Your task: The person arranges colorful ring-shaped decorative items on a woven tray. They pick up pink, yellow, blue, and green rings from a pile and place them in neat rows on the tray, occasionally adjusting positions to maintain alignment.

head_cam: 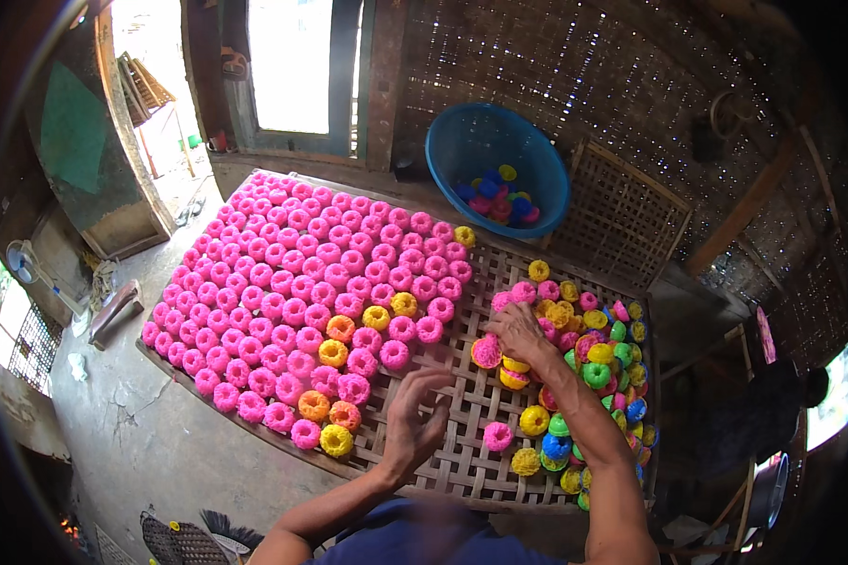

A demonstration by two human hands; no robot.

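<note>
A woven bamboo rack (459, 424) lies in front of me. Rows of pink ring-shaped pieces (314, 267), crinkled like pressed strands, cover its left part, with several yellow and orange rings (333, 352) among them. My left hand (415, 417) hovers over the bare weave with fingers apart, holding nothing. To the right, small fluted plastic moulds (596, 375) in green, blue and yellow are heaped with pink and yellow pieces. My right hand (521, 332) reaches over this heap's left edge, fingers bent beside a pink piece (486, 352). Whether its hidden fingertips grip anything cannot be seen.
Behind the rack, a large blue plastic basin (442, 166) holds several coloured moulds (496, 191). A second woven panel (618, 198) leans against the bamboo wall. On the concrete floor (127, 452) at left stand a fan (28, 265) and a low wooden stool (115, 314).
</note>
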